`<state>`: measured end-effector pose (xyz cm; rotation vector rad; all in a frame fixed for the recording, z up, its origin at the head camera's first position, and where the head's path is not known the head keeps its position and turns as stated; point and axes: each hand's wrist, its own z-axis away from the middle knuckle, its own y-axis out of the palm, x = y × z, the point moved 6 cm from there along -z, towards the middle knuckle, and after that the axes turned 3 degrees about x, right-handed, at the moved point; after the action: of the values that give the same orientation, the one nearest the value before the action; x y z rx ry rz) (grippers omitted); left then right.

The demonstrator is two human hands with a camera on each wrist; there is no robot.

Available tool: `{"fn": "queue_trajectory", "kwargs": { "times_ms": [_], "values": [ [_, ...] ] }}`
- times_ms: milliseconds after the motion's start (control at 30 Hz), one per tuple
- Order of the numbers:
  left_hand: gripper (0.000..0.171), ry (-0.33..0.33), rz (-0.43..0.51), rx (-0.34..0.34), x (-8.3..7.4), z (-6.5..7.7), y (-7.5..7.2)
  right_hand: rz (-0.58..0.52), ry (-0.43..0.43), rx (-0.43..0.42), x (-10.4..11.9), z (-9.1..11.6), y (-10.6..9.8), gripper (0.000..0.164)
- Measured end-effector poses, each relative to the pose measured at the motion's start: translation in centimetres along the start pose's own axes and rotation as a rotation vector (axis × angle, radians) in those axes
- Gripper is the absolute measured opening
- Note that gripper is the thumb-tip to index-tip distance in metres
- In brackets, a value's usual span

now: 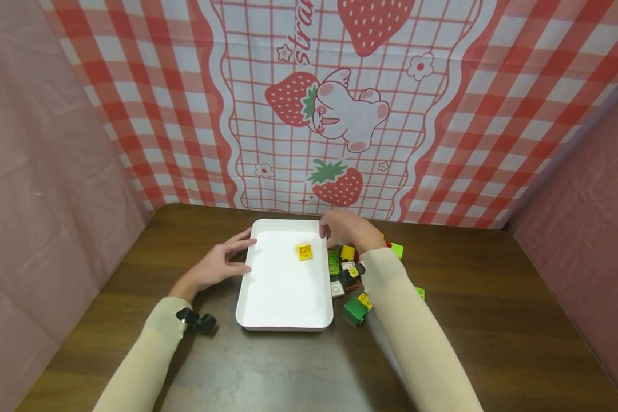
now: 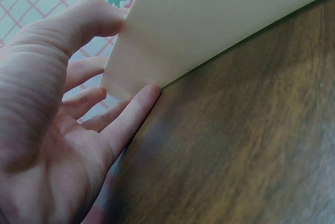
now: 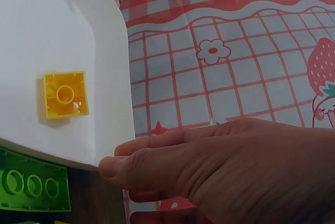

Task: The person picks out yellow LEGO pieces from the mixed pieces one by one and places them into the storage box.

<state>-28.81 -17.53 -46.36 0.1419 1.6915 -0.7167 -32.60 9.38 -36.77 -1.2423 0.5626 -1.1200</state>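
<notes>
A shallow white tray (image 1: 283, 292) sits on the table, with one yellow toy brick (image 1: 304, 252) lying upside down inside it. My left hand (image 1: 218, 266) rests against the tray's left side, its fingers spread and fairly straight. In the left wrist view, fingertips (image 2: 152, 92) touch the tray's outer wall (image 2: 178, 30). At the far right corner, my right hand (image 1: 345, 229) grips the tray between thumb and fingers. The right wrist view shows the thumb (image 3: 112, 166) right at that corner, with the yellow brick (image 3: 65, 96) close by.
Several toy bricks lie in a loose pile right of the tray, partly under my right forearm, among them a light green brick (image 1: 333, 262), a white brick (image 1: 337, 288) and a dark green brick (image 1: 355, 311). A strawberry-print cloth (image 1: 309, 189) hangs behind the wooden table (image 1: 268, 372).
</notes>
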Motion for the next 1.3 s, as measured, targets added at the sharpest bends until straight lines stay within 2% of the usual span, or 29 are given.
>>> {"fn": "queue_trajectory", "kwargs": {
  "times_ms": [333, 467, 700, 1300],
  "values": [
    [0.069, 0.017, -0.005, 0.002, -0.1, 0.0, 0.0, 0.024, 0.021, 0.015, -1.2, 0.2, 0.1, 0.012],
    [0.069, 0.003, -0.009, -0.001, -0.1, 0.1, 0.0, 0.017, 0.037, 0.031, -1.6, 0.5, 0.3, 0.016],
    [0.069, 0.026, -0.017, 0.002, -0.5, 0.2, 0.0, 0.022, 0.062, 0.045, -2.2, 0.7, 0.4, 0.024],
    [0.069, 0.014, -0.007, 0.007, -0.2, 0.1, 0.0, 0.03, 0.114, 0.098, -3.5, 1.1, 0.6, 0.032]
  ]
}}
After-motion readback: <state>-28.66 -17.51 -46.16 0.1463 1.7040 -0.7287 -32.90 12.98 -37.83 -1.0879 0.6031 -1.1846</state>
